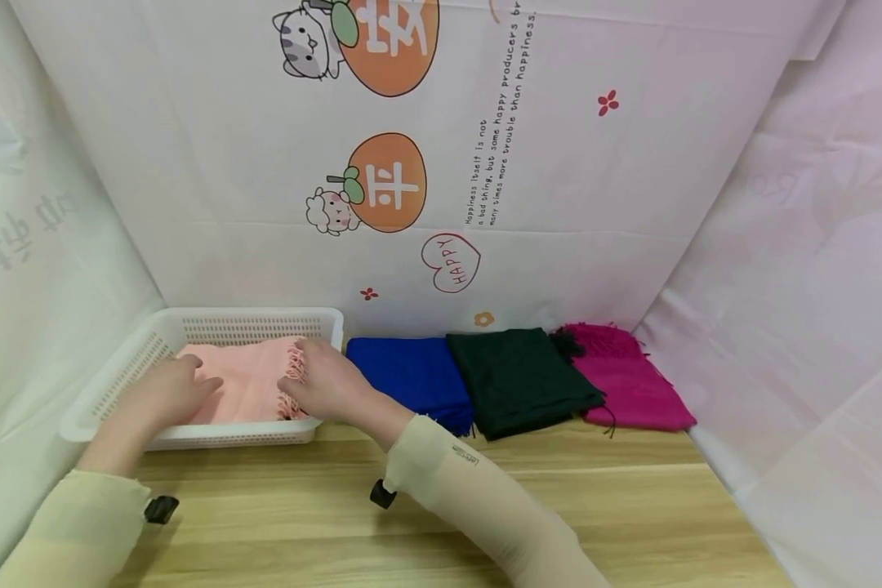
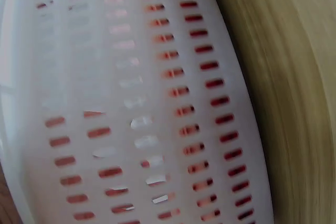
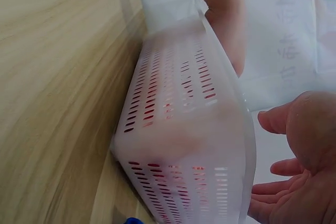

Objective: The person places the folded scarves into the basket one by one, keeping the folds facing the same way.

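Observation:
A folded pink scarf (image 1: 246, 376) with a fringe along its right end lies inside a white perforated plastic basket (image 1: 329, 322). My left hand (image 1: 167, 390) is over the scarf's left end, fingers and thumb spread apart. At the fringed end is my right hand (image 1: 327, 382), reaching over the basket's right rim. In the right wrist view, that hand (image 3: 310, 166) has its thumb and fingers apart with no cloth visible between them. Only the slotted basket side (image 2: 121, 87) fills the left wrist view, with reddish colour showing through; the left fingers are hidden there.
Right of the basket lie a folded blue scarf (image 1: 412, 371), a dark green one (image 1: 518, 380) and a magenta one (image 1: 632, 380), side by side against the back sheet. The wooden table (image 1: 279, 523) extends in front. White printed sheets (image 1: 559, 180) enclose the back and sides.

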The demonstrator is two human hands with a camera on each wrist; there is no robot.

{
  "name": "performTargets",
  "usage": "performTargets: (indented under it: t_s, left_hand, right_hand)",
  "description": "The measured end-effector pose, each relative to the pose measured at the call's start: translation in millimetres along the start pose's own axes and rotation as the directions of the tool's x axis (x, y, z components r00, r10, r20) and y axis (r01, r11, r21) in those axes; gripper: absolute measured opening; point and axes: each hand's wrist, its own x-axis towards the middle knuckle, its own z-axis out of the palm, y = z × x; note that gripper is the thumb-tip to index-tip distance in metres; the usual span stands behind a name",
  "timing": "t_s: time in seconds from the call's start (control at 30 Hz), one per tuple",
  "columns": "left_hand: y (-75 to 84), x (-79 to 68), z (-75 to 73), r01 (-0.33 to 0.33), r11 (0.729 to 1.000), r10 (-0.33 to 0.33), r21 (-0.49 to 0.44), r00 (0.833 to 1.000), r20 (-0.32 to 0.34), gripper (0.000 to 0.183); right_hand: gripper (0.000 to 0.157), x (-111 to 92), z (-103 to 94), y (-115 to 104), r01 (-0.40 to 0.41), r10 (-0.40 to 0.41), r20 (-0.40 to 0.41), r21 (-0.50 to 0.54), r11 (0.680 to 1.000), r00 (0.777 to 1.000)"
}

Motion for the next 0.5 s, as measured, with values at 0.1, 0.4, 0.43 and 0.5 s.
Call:
performTargets:
  t_s: [0.1, 0.4, 0.43, 0.5]
  left_hand:
    - [7.4, -2.0, 2.1, -0.013, 1.000, 0.013, -0.010, 1.000, -0.011, 0.073]
    - [33.5, -7.9, 8.6, -0.020, 0.998, 0.018, -0.056, 0.999, -0.035, 0.084]
    - [36.9, -8.4, 9.9, -0.024, 0.998, 0.021, -0.064, 0.999, -0.045, 0.084]
    - [43.4, -8.5, 13.3, -0.043, 0.996, 0.038, -0.074, 0.997, -0.070, 0.081]
  right_hand:
    - [0.072, -5, -0.2, 5, 0.024, -0.024, -0.027, -0.005, 1.000, 0.999]
    - [0.064, -19, -4.8, 19, 0.055, -0.052, -0.077, 0.037, 0.998, 0.996]
    - [0.064, -20, -5.6, 21, 0.052, -0.049, -0.079, 0.042, 0.998, 0.996]
    - [0.067, -23, -7.9, 24, 0.033, -0.029, -0.087, 0.038, 0.999, 0.996]
